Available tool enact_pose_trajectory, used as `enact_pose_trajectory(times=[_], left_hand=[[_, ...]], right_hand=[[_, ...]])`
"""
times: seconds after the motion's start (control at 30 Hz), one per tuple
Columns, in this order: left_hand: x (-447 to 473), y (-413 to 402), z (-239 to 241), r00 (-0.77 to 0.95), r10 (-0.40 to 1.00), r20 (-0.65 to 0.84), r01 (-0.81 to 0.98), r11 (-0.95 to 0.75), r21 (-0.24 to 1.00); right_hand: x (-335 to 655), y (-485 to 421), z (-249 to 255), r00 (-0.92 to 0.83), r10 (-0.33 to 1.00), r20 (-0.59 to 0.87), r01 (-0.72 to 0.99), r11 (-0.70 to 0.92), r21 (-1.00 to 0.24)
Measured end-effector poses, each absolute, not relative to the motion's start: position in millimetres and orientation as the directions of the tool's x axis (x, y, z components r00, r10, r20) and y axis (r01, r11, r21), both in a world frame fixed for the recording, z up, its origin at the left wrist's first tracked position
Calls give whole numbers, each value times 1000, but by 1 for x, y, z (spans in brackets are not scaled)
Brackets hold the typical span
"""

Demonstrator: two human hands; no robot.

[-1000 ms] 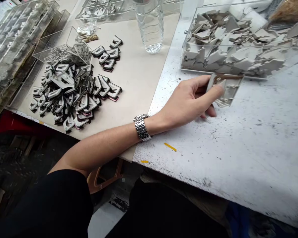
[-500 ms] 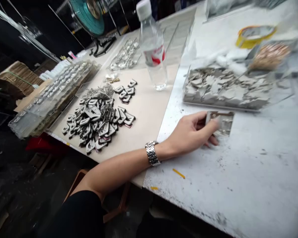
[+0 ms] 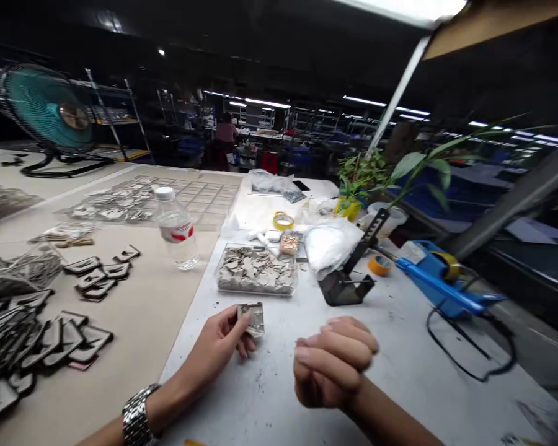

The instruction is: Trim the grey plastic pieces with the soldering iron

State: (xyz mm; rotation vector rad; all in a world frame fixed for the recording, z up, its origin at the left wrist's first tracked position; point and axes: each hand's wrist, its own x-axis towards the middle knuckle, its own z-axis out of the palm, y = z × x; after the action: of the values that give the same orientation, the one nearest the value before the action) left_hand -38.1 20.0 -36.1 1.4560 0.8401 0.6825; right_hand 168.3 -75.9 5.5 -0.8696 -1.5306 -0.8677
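Observation:
My left hand [image 3: 218,344], with a metal watch on its wrist, pinches a small grey plastic part [image 3: 252,318] just above the speckled white table [image 3: 400,371]. My right hand [image 3: 332,362] rests on the table beside it, fingers curled into a loose fist; whether anything is inside is hidden. A clear tray of grey parts [image 3: 256,271] stands just beyond the held part. A pile of dark and grey flat parts [image 3: 23,337] lies at the left on a beige mat [image 3: 134,310].
A water bottle [image 3: 177,229] stands on the mat. Behind the tray are tape rolls [image 3: 283,220], a white bag [image 3: 330,244], a black stand [image 3: 348,279], a blue tape dispenser [image 3: 439,282] with a black cable, and a plant [image 3: 367,176]. A fan [image 3: 46,108] stands far left.
The view has swung up from the table to the room. My right hand has come into view as a fist. My left hand still holds the grey part.

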Motion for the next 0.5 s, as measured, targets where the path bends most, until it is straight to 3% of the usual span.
enact_pose_trajectory(times=[0.07,0.13,0.23,0.3,0.4,0.5], left_hand=[[-38,20,-38,554,828,-82,103,30,994],[-37,22,-43,539,837,-88,94,44,995],[-35,26,-54,518,851,-90,63,67,996],[-34,31,-64,515,853,-83,38,74,997],[-29,38,-81,521,852,-57,-2,68,998],[-18,39,-92,504,862,-42,-28,65,998]], right_hand=[[168,-63,13,-195,46,980,873,462,152],[170,-60,27,-230,166,959,915,371,155],[186,-71,58,-47,398,916,997,81,16],[208,-85,76,92,486,869,989,-147,-23],[256,-109,92,172,535,827,908,-413,78],[305,-136,99,305,642,704,824,-549,143]])
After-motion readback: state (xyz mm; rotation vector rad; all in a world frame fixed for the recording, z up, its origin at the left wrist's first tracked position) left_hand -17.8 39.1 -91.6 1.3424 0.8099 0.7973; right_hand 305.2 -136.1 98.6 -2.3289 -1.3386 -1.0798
